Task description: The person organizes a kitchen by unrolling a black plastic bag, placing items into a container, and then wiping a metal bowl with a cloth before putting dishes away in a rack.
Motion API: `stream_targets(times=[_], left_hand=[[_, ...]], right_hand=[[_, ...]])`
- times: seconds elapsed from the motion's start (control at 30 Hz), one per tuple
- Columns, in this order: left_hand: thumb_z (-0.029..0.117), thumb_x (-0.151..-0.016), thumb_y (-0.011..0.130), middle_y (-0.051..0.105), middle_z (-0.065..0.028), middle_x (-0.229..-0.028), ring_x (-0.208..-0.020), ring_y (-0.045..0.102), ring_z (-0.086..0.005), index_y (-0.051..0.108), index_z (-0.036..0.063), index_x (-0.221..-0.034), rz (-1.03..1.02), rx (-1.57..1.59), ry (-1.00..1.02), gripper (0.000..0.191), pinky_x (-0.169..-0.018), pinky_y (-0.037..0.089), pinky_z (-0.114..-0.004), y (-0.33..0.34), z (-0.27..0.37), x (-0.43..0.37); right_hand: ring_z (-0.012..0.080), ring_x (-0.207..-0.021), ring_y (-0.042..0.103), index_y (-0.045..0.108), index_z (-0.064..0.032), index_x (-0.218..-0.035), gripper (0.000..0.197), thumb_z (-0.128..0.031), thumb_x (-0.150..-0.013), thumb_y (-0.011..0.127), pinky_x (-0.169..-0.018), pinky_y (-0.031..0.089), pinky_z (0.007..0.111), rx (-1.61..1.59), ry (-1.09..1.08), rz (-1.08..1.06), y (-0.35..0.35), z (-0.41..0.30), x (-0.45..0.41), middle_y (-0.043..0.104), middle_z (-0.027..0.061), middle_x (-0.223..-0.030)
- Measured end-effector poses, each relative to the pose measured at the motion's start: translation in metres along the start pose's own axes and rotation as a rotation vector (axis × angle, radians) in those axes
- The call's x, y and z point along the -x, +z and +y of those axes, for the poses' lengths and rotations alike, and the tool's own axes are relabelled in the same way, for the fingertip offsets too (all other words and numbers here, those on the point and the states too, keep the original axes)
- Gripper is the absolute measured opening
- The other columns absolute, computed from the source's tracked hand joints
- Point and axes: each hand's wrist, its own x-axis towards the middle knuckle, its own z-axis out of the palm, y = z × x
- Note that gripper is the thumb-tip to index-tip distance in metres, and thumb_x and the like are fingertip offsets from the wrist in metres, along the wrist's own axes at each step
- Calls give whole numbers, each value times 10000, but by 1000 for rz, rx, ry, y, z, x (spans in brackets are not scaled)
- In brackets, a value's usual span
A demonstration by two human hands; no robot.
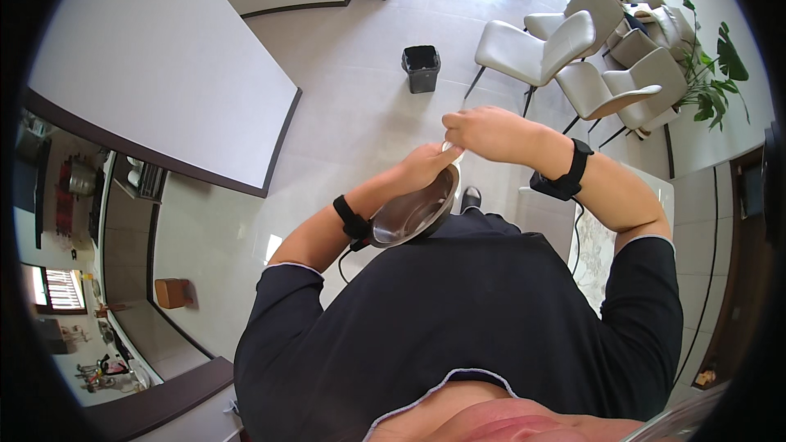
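Observation:
My left hand is at the upper rim of a stainless steel bowl, which hangs tilted against my front. Its thumb and fingers also pinch a small white item, too small to name. My right hand is right beside it, fingers curled in at the same white item; whether they grip it is hidden. The inside of the bowl is shiny and partly seen. Each wrist wears a black strap with a cable.
A black waste bin stands on the tiled floor ahead. Several pale chairs stand at the upper right, near a leafy plant. A white wall panel is at the left, with a kitchen area beyond it. A brown stool-like block sits lower left.

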Motion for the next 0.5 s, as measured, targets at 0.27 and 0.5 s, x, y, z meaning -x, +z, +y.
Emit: stream_targets(times=[0.27,0.5], left_hand=[[473,-1052,442,510,27,-799,-802,425,-69,600,25,-1018,-61,-81,-117,477,-725,396,-269,-7,20,-43],[472,-1043,472,568,33,-928,-866,460,-62,631,35,-1023,-145,150,-246,465,-789,405,-266,-2,50,-105]], right_hand=[[275,-785,663,593,-86,-950,100,-130,-867,560,-645,507,410,55,-81,-183,2,70,23,615,65,-813],[351,-838,660,546,-83,-1017,153,-64,-872,501,-712,503,478,-266,-31,-363,-32,144,51,664,115,-861]])
